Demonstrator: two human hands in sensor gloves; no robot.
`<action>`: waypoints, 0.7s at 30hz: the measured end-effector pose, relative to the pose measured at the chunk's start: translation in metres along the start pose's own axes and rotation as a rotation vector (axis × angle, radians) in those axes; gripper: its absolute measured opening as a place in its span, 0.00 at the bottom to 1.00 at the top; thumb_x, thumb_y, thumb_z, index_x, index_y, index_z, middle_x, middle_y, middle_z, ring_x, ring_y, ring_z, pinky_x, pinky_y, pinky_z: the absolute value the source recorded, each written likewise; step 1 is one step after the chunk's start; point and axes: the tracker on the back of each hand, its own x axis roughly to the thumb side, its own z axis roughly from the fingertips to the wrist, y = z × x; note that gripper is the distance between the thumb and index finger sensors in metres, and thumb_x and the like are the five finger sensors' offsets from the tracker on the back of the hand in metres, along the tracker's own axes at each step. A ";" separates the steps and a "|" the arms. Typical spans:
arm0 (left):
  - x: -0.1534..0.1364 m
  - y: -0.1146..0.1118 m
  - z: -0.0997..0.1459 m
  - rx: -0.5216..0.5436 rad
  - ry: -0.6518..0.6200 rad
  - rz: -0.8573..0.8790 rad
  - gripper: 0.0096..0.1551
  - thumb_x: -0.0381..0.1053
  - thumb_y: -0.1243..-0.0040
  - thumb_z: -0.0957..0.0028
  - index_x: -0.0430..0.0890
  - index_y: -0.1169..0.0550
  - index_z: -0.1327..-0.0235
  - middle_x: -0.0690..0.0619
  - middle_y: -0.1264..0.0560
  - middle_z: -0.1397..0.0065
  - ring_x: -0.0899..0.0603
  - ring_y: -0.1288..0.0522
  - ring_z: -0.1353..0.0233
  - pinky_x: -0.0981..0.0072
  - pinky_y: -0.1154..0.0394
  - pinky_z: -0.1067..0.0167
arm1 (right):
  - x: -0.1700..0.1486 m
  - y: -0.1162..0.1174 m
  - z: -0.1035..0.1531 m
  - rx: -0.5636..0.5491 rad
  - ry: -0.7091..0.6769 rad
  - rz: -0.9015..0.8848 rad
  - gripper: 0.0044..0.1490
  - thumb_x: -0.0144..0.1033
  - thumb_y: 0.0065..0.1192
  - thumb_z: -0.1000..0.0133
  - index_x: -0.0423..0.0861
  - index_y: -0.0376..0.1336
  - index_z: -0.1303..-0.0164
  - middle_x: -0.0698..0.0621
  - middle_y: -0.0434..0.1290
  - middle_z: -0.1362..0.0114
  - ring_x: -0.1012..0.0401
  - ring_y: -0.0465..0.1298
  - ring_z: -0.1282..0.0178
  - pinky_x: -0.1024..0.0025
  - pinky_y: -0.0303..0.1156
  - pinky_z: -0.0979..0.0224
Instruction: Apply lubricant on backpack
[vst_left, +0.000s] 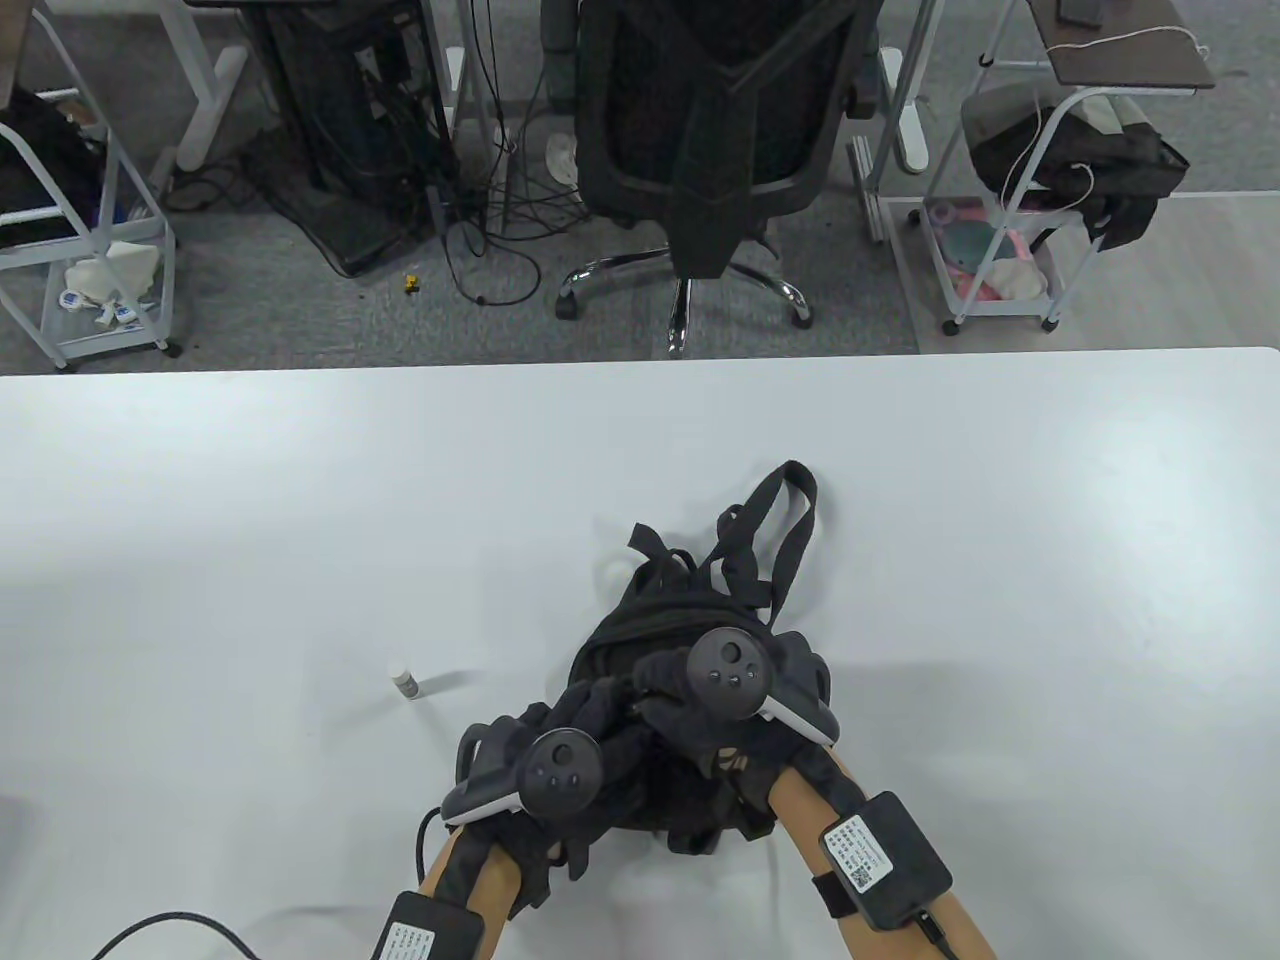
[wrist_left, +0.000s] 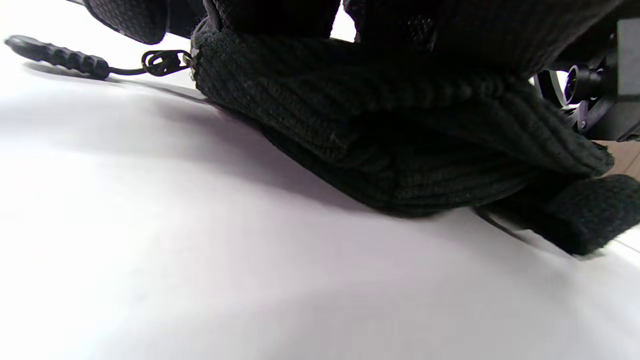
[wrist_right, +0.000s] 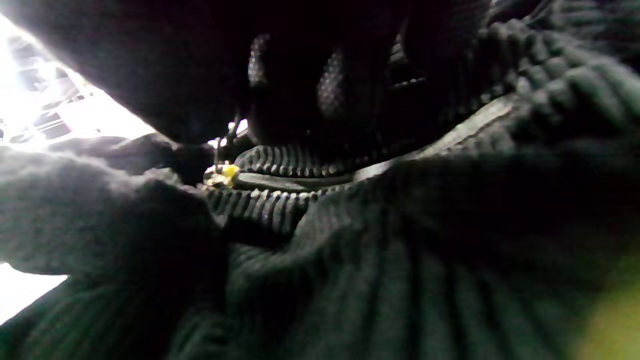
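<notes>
A black backpack (vst_left: 690, 610) lies on the white table (vst_left: 250, 520), straps pointing away from me. My left hand (vst_left: 598, 722) grips the ribbed fabric on its near left side; in the left wrist view that fabric (wrist_left: 380, 125) bunches under the hand, and a second zipper pull with a cord (wrist_left: 162, 61) lies on the table. My right hand (vst_left: 648, 684) is at the zipper on top. In the right wrist view its gloved fingertips (wrist_right: 325, 90) pinch at the pull just above the zipper slider (wrist_right: 222, 174), which carries a yellowish spot. A small white lubricant bottle (vst_left: 405, 684) stands upright, left of the bag.
A black office chair (vst_left: 715, 150) stands beyond the table's far edge, with white carts (vst_left: 1010, 250) and cables on the floor around it. A black cable (vst_left: 170, 925) runs across the table's near left corner.
</notes>
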 end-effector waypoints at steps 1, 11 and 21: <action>0.000 -0.001 0.000 -0.004 0.005 0.002 0.37 0.65 0.40 0.49 0.52 0.24 0.26 0.37 0.43 0.16 0.27 0.39 0.19 0.22 0.38 0.32 | 0.000 0.000 0.000 -0.001 0.002 0.006 0.25 0.51 0.78 0.48 0.67 0.71 0.40 0.59 0.79 0.35 0.57 0.82 0.35 0.49 0.69 0.23; 0.004 -0.006 -0.006 -0.032 0.038 -0.044 0.37 0.66 0.42 0.48 0.52 0.24 0.27 0.37 0.40 0.17 0.28 0.37 0.19 0.23 0.35 0.33 | 0.005 -0.001 0.006 -0.063 0.034 0.221 0.24 0.52 0.76 0.49 0.65 0.73 0.42 0.59 0.80 0.37 0.58 0.83 0.37 0.49 0.69 0.24; 0.003 -0.006 -0.007 -0.042 0.056 -0.042 0.36 0.66 0.42 0.49 0.52 0.23 0.29 0.37 0.39 0.17 0.29 0.37 0.19 0.24 0.33 0.34 | -0.004 -0.011 0.016 -0.108 0.079 0.345 0.24 0.52 0.74 0.49 0.65 0.72 0.42 0.59 0.80 0.38 0.59 0.83 0.39 0.49 0.70 0.26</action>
